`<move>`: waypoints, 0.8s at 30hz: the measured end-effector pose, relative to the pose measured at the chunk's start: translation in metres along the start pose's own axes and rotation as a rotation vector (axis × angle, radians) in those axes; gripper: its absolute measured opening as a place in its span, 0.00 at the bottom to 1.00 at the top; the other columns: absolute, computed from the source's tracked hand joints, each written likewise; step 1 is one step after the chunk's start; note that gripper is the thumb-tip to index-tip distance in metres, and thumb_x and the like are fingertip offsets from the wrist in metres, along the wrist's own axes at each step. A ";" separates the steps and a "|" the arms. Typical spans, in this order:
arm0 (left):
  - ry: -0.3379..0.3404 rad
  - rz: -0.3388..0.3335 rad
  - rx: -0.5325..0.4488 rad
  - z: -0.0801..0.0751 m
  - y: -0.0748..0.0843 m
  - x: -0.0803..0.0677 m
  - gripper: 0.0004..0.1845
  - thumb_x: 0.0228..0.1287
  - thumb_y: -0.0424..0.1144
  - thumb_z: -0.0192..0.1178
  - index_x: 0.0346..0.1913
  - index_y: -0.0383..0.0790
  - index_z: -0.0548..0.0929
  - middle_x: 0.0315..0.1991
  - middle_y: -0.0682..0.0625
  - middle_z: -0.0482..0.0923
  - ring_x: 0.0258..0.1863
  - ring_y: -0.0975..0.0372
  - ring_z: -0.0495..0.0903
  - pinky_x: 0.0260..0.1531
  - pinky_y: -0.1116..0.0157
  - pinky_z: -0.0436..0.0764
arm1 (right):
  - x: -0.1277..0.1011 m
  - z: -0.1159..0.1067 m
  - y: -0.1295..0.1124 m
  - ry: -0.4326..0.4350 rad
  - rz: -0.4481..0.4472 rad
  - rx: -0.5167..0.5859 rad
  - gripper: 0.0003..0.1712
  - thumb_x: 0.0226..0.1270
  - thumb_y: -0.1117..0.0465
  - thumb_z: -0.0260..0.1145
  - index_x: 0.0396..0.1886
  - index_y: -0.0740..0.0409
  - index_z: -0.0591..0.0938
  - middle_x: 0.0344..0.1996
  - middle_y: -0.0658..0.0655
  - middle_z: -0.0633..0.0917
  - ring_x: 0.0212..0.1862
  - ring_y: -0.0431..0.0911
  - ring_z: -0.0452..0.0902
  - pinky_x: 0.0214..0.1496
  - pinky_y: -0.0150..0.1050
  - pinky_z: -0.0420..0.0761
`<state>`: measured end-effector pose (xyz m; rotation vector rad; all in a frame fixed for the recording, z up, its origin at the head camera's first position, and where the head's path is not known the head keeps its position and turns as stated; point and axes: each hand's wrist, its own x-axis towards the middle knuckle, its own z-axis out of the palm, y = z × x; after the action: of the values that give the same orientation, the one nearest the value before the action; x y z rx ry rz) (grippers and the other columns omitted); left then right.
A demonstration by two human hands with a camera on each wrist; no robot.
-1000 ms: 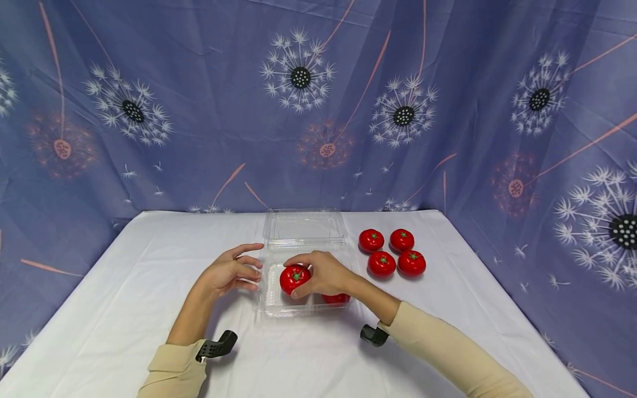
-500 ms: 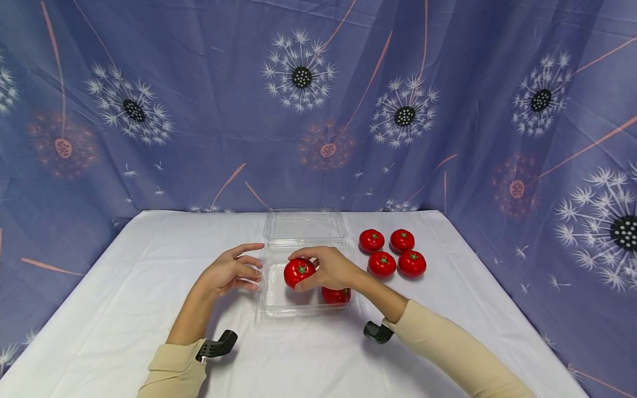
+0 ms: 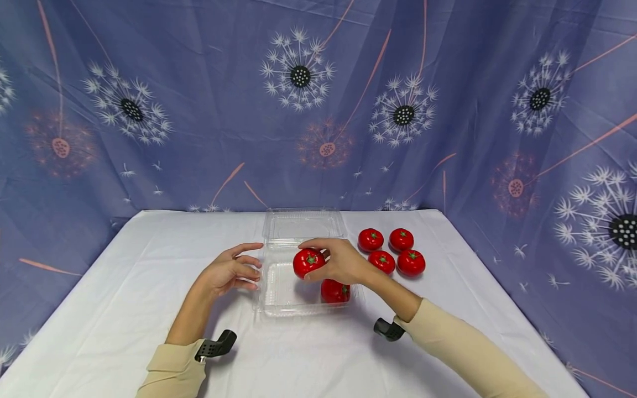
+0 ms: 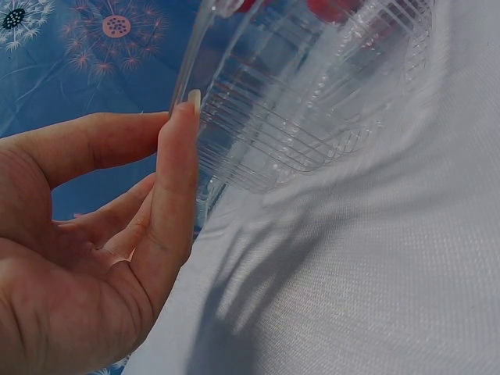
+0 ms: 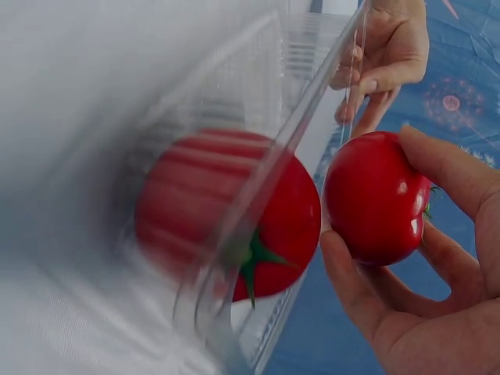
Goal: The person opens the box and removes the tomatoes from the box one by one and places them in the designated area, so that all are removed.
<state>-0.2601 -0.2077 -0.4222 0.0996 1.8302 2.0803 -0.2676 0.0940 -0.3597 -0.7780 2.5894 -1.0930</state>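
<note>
A red tomato (image 3: 308, 263) with a green stem is held between the right hand's (image 3: 343, 262) thumb and fingers, raised over the clear plastic clamshell container (image 3: 278, 310). In the right wrist view, that tomato (image 5: 371, 199) is just above the rim. A second tomato (image 3: 335, 291) sits in the front right corner of the container, seen through its wall in the right wrist view. The left hand (image 3: 226, 273) is at the container's left side, fingers loosely bent. Its fingertips (image 4: 183, 117) are at the rim in the left wrist view; whether they bear on it is unclear.
Several more tomatoes (image 3: 381, 262) stand grouped on the white cloth, right of the container. The container's lid (image 3: 303, 225) lies folded back, away from the person. A blue dandelion-patterned curtain (image 3: 224, 110) hangs behind and beside the table.
The right hand has lifted the tomato up and to the right, uncovering more of the tomato in the container. The left hand stays where it was.
</note>
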 end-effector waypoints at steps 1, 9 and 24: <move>-0.001 0.002 0.001 0.000 0.000 0.000 0.46 0.56 0.19 0.62 0.78 0.34 0.57 0.41 0.48 0.78 0.30 0.60 0.85 0.31 0.62 0.90 | -0.001 -0.002 0.000 0.004 0.007 0.002 0.38 0.51 0.53 0.82 0.64 0.40 0.81 0.58 0.53 0.83 0.54 0.49 0.79 0.48 0.39 0.87; -0.011 0.002 0.016 -0.001 -0.001 0.000 0.46 0.57 0.20 0.62 0.79 0.35 0.56 0.42 0.48 0.78 0.32 0.60 0.85 0.32 0.61 0.90 | -0.014 -0.021 0.005 0.042 0.037 -0.024 0.36 0.52 0.52 0.82 0.63 0.39 0.82 0.58 0.53 0.83 0.54 0.50 0.80 0.45 0.39 0.88; -0.021 0.005 0.005 -0.002 0.000 0.000 0.46 0.58 0.21 0.62 0.79 0.36 0.56 0.42 0.49 0.79 0.31 0.61 0.85 0.33 0.61 0.90 | -0.048 -0.053 0.042 0.169 0.026 -0.166 0.35 0.52 0.48 0.82 0.63 0.41 0.83 0.58 0.52 0.84 0.56 0.51 0.80 0.53 0.50 0.86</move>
<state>-0.2603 -0.2093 -0.4224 0.1267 1.8251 2.0705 -0.2645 0.1768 -0.3529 -0.7129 2.8527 -0.9851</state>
